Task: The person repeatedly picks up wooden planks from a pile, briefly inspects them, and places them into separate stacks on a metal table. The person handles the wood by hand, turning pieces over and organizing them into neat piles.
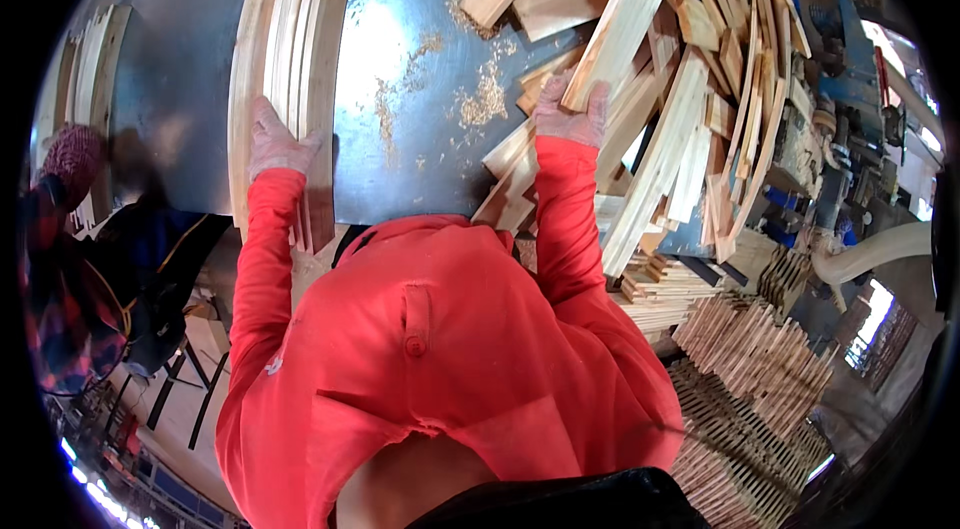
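Metal tbl [190, 59] bore board stack [322, 39], board pile [655, 174]
L hand [279, 143] lay spread over stack, tbl's L side; R hand [568, 127] pinched plank [630, 14] over pile, tbl's R

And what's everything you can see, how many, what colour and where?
Table: one, grey-blue, across the top
Row: several boards, pale wood, left of centre
Other boards: several, pale, far left
Heap: many boards, pale to reddish-brown, right
Held board: one, pale, over the heap
Sawdust: uncountable, tan, mid-table
Slats: many, brown, stacked, lower right
Hose: one, cream, right edge
Co-worker: one, plaid sleeve, purplish glove, left edge
Shirt: one, red, bottom middle
Left hand: one, apparently gloved, pale pink, on the row
Right hand: one, likewise, at the held board's near end
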